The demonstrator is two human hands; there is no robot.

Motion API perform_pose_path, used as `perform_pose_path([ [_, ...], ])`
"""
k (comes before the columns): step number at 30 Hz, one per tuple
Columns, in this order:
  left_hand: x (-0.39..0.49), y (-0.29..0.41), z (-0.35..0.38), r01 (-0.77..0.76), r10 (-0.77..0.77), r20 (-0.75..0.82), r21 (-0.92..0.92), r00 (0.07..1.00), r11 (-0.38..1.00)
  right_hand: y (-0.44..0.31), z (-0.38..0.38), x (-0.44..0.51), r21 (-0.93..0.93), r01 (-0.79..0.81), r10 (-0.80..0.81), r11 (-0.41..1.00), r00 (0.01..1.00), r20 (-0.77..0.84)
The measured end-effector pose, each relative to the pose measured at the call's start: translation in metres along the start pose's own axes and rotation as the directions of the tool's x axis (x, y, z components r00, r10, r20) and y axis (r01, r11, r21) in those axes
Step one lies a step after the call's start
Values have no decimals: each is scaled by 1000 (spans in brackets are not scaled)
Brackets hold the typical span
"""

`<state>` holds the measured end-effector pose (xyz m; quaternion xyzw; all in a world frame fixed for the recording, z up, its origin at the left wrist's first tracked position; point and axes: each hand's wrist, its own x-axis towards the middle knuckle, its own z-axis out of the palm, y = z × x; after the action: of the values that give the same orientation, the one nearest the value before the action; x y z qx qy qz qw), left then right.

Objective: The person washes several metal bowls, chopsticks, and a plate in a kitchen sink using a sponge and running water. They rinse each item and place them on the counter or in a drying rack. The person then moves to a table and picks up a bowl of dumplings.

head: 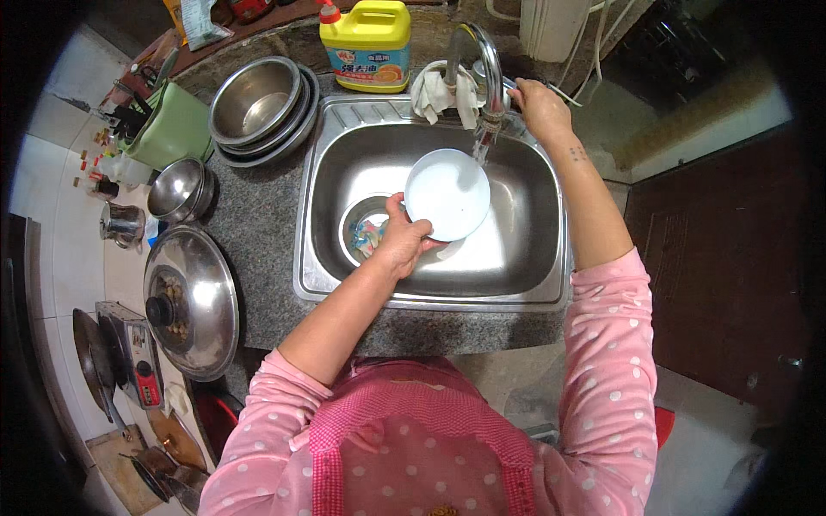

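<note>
My left hand (408,242) grips a white plate or shallow bowl (448,197) by its left and lower rim, tilted over the stainless-steel sink (523,258). Water runs from the curved chrome faucet (493,71) beside the dish's upper right edge. Behind the spout, my right hand (542,109) has its fingers closed at the faucet handle (508,84), which is mostly hidden. Under my left hand a small metal bowl (345,226) stands in the sink with a multicoloured cloth or scrubber (366,237) inside. A whitish cloth (432,93) is draped about the faucet's base.
Behind the sink stands a yellow detergent jug (366,48) with a red pump. Stacked metal basins (255,100), smaller metal bowls (177,190) and a large lidded pan (200,303) line the granite counter (264,258) at left. A green utensil holder (171,122) stands farther back.
</note>
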<state>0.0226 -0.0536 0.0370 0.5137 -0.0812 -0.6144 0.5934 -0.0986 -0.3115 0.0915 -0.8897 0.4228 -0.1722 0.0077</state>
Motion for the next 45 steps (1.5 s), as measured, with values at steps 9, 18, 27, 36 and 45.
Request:
perform_pose_path([
  [9, 2, -14, 7, 26, -28, 46, 37, 999, 999, 5, 0, 5, 4, -14, 14, 1000, 998, 63],
  [18, 15, -2, -15, -457, 757, 153, 865, 635, 208, -3, -6, 1, -33, -74, 78, 997, 989, 122],
  [27, 23, 5, -19, 72, -78, -89, -75, 993, 995, -10, 0, -8, 19, -52, 50, 998, 993, 107],
  [36, 19, -20, -19, 184, -177, 74, -114, 981, 976, -23, -14, -69, 109, 187, -146, 976, 940, -308],
  [45, 25, -41, 11, 7, 7, -60, 238, 998, 971, -72, 78, -176, 341, 167, -310, 925, 851, 424],
])
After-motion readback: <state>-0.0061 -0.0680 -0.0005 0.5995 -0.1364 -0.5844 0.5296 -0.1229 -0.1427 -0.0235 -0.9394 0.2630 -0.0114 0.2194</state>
